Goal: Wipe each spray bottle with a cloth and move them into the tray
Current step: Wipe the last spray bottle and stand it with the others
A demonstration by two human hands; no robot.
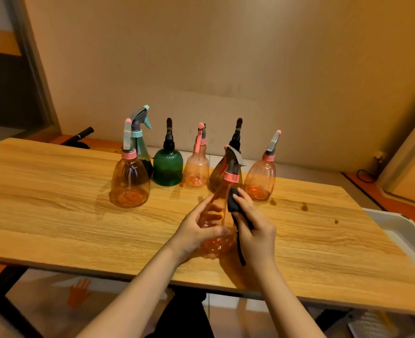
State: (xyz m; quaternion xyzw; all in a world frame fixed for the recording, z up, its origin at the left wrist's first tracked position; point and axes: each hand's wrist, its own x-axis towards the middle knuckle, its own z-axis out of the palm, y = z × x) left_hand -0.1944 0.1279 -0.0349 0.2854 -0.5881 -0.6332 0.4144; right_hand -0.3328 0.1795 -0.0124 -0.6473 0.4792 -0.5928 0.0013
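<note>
My left hand [196,230] grips a slim clear pink spray bottle [220,242] above the wooden table [55,215], tilted with its grey and pink nozzle pointing away. My right hand [255,230] holds a dark cloth [233,203] pressed against the bottle's right side. Behind stand several more spray bottles: a round pink one [129,184], a tall green one with a blue trigger [140,140], a dark green ribbed one [168,169], a slim pink one [196,167], a brown one [217,176] and a round pink one [260,179]. The white tray [404,228] sits at the table's right edge.
A beige wall runs behind the table. A black object [81,137] lies past the table's far left edge. Dark spots [304,206] mark the wood near the tray. The table's near edge crosses in front of my forearms.
</note>
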